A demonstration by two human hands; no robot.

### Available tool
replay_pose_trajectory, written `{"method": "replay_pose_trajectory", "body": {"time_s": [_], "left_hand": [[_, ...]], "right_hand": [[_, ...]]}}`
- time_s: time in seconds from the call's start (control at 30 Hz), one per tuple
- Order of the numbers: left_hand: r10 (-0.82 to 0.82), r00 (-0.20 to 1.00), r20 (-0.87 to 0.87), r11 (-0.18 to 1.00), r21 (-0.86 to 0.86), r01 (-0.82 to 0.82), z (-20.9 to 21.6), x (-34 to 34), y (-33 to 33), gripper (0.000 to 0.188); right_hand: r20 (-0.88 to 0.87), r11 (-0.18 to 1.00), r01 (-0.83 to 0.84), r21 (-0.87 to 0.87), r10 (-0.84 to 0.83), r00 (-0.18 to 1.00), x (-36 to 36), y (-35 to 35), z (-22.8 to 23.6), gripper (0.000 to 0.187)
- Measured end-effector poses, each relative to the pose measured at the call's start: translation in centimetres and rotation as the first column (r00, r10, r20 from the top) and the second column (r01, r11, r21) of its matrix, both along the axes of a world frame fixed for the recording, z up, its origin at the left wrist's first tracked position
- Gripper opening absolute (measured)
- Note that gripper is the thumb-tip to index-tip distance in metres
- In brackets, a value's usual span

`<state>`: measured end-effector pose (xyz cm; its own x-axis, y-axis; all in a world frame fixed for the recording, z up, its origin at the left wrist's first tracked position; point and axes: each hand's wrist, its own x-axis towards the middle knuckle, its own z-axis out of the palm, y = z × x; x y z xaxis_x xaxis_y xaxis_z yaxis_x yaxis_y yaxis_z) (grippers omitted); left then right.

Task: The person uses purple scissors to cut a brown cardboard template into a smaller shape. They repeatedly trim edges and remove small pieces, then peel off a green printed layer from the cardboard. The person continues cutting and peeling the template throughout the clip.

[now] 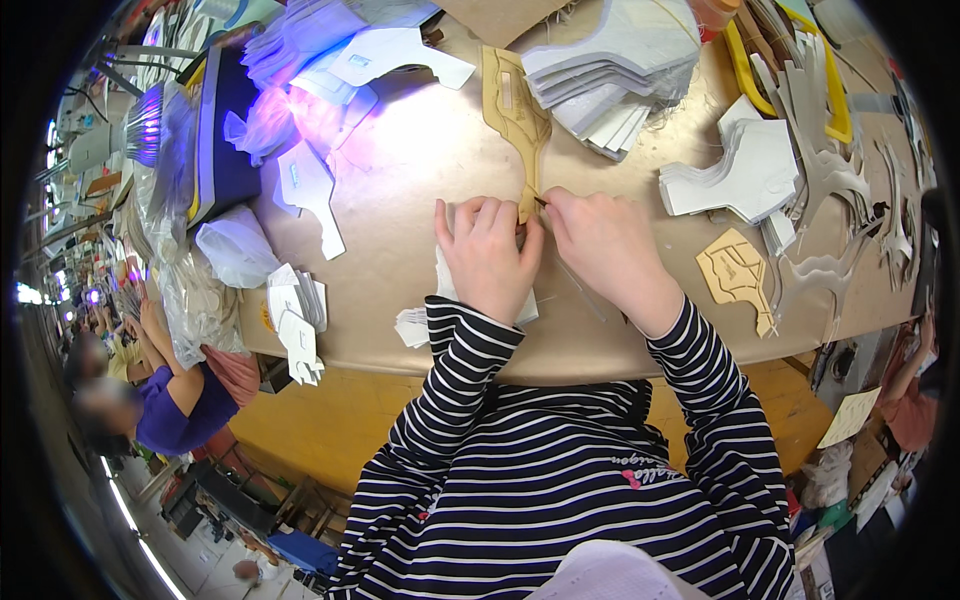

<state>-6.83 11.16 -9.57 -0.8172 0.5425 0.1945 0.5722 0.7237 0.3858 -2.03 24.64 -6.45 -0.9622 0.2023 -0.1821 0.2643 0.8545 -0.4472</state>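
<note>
One tan template (519, 124) lies on the table (390, 230), its narrow end at the half-open left hand (488, 250); the right hand (606, 242) pinches a thin dark tool (541, 201) beside it. Steady pressure should prevent slipping.

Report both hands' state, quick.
Left hand: fingers curled at the near end of the tan template; grip can't be told.
Right hand: closed, holding what looks like a pen.
</note>
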Motion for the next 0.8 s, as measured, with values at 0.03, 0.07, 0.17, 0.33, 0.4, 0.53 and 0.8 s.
{"method": "replay_pose_trajectory", "body": {"time_s": [0.03,0.07,0.17,0.33,0.4,0.53,0.8], "left_hand": [[0.000,1.000,-0.002,1.000,0.001,0.000,0.0,0.0,0.0,0.018],[0.002,1.000,0.000,1.000,0.004,-0.002,0.0,0.0,0.0,0.018],[0.004,1.000,0.001,1.000,0.005,-0.004,0.0,0.1,0.0,0.017],[0.004,1.000,-0.003,1.000,0.009,-0.004,0.1,0.2,0.1,0.017],[0.007,1.000,0.003,1.000,0.007,-0.007,0.1,0.3,0.1,0.017],[0.011,1.000,0.001,1.000,0.011,-0.011,0.2,0.3,0.1,0.017],[-0.004,1.000,0.007,1.000,0.008,0.004,0.1,0.2,0.0,0.013]], "right_hand": [[-0.014,1.000,-0.002,0.015,0.002,1.000,0.0,-0.1,0.0,0.015],[-0.029,0.999,-0.001,0.032,0.002,1.000,0.0,-0.3,0.0,0.014],[-0.042,0.994,0.010,0.110,-0.006,0.999,0.1,-1.1,-0.1,0.014],[-0.064,0.988,-0.010,0.153,0.020,0.998,0.1,-1.5,-0.5,0.016],[-0.064,0.989,-0.011,0.150,0.021,0.998,0.0,-1.6,-0.5,0.017],[-0.063,0.993,-0.009,0.119,0.017,0.998,-0.1,-1.5,-0.4,0.016],[-0.001,0.997,-0.014,0.074,0.014,1.000,0.4,-1.6,0.2,0.014]]}}
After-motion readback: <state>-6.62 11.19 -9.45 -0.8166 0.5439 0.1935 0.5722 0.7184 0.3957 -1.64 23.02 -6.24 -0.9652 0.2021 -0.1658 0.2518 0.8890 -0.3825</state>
